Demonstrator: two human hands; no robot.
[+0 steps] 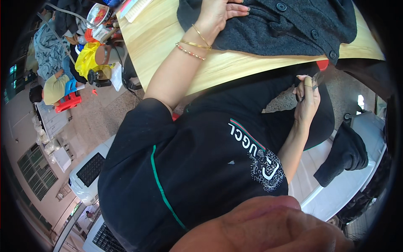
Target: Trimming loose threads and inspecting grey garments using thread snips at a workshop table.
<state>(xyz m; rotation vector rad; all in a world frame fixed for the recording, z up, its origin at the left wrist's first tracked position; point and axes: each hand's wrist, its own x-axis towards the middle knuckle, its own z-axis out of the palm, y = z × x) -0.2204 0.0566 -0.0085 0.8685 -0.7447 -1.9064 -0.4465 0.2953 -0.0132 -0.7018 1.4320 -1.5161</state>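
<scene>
A dark grey cardigan [268,31] with black buttons lies on the wooden table [155,46], its lower corner hanging over the near edge. My left hand [222,12], with bracelets at the wrist, rests on the cardigan's left part. Its visible fingers are stretched out over the cloth, while the rest is cut off by the top of the picture. My right hand [307,98] is below the table edge, over my lap. It is closed around small metal thread snips [319,78], whose blades point up near the hanging corner. A tan band wraps one finger.
On the right, a dark knitted piece [346,153] lies on a white surface [340,191]. Left of the table are a yellow plastic bag [87,59], heaped clothes [50,44] and a cable. A person in a yellow top [54,89] sits farther off, beside a red stool [68,103].
</scene>
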